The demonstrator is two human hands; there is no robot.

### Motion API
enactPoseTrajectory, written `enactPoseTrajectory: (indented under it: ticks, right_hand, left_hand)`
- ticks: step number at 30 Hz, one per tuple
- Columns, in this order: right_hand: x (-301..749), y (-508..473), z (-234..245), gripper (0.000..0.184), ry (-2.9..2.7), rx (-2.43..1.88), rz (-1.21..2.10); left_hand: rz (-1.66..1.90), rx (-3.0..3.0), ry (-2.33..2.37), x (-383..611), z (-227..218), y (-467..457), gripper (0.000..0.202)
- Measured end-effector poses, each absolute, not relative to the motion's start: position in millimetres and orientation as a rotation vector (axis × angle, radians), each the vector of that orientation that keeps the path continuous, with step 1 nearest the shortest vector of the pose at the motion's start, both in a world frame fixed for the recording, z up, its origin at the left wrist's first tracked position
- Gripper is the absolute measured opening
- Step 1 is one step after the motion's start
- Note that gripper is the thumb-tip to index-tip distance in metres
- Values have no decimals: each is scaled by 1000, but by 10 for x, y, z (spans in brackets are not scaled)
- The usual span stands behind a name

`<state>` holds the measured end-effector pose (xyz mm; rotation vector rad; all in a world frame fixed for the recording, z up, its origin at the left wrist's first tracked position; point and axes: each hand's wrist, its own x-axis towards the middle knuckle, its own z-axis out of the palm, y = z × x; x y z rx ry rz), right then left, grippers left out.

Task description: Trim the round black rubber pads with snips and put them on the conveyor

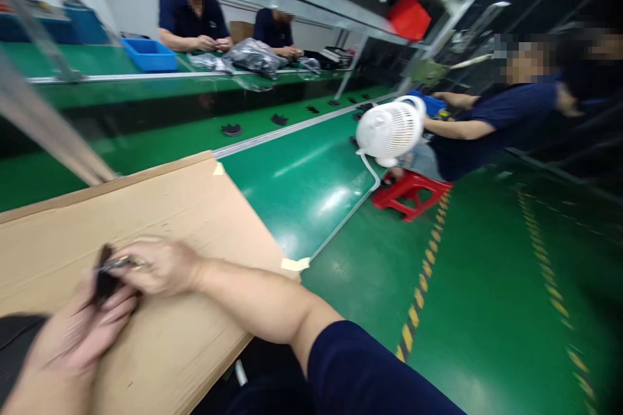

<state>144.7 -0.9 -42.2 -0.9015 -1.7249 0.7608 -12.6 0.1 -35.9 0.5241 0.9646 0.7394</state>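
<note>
At the lower left my two hands meet above the cardboard sheet [214,220]. My left hand [90,334], palm up with its fingers curled, holds a small black piece [104,286]. From the other side my right hand [158,266] reaches across, its fingers closed on a small shiny metal object [119,263] that touches or lies right over the black piece. Motion blur hides the exact kind of both. A black object [17,343] lies beside my left wrist.
Several dark curved pieces [232,130] lie along the green bench beyond the metal strip. A white fan [389,130] and red stool [411,194] stand right, beside a seated person [487,117]. Two people [195,19] work opposite, near a blue bin [148,55] and plastic bags [256,58].
</note>
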Motion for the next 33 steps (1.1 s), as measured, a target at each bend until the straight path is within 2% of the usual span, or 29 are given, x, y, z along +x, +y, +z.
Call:
enactPoseTrajectory:
  ticks: [2,4,9,18,24,33]
  right_hand:
    - [1480,-135,-319,9,-1753,-907,686]
    - [1520,-190,-257,13,-1735,-875,654]
    - [1516,-117,-259,12,-1568,-883,686]
    - [1544,-161,-208,11,-1681,-831,599]
    - [1529,-177,-185,13,-1687,-808,579]
    - [1553,-162,-174,19,-1559,-938,748]
  left_hand:
    - [758,465,876,-29,-187,-128,44]
    - [761,431,832,50,-119,-166,42]
    - [938,422,716,71,-239,-47,45]
    - [886,461,663,39,-280,-60,46]
    - [970,535,659,41,-231,-75,55]
    - [1304,639,735,119,-216,-57,46]
